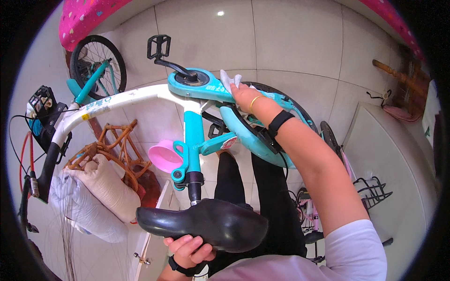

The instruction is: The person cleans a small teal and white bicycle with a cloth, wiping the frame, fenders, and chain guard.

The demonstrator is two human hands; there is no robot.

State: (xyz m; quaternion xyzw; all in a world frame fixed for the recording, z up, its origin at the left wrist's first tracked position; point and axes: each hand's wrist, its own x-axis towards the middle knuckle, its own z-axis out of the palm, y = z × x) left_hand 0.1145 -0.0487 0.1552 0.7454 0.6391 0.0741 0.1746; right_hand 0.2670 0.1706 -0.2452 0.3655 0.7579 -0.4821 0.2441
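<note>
A white and turquoise bicycle frame point(191, 133) leans across the view before me. My left hand point(190, 249) grips the edge of its black saddle point(204, 224) from the near side. In my right hand point(243, 95) is a white cloth point(229, 80), pressed against the turquoise chain guard point(211, 87) near its rear end. Beyond that guard a black pedal point(159, 47) juts out on its crank arm. The turquoise rear fender point(242, 131) and wheel lie partly under my right forearm. My right palm and some of its fingers are hidden.
To the left are the handlebar point(45, 172), the front wheel point(98, 66), stuffed sacks point(105, 186) and a rattan frame point(123, 151). A pink basin point(165, 156) sits behind the seat tube. A pink bicycle point(314, 214) stands at the right, beside a pale cabinet point(390, 154).
</note>
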